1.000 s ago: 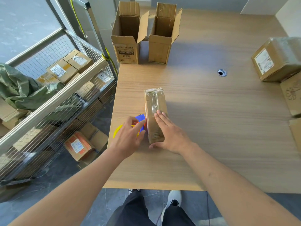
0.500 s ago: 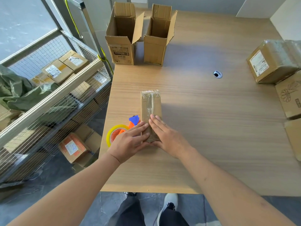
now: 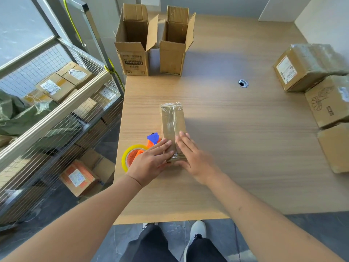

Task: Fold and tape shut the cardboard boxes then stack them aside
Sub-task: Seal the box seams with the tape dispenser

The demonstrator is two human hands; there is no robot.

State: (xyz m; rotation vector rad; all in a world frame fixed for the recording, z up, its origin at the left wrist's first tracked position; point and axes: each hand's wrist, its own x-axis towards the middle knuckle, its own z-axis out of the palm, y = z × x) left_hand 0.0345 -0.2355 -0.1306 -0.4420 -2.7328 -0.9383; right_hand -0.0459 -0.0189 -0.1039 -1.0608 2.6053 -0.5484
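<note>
Head cam, down over table (image 3: 245, 148)

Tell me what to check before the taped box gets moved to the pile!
1. Tape runs along the top of the small box: ok.
2. Left hand and right hand lie flat on the near end, fingers straight: ok.
3. Tape stuck down at the near end: cannot tell, the hands cover it.
4. Tape roll put down on the table, left of the box: ok.
5. Sealed boxes wait at the right edge: ok.
6. Two open boxes at the far edge closed: not ok.
</note>
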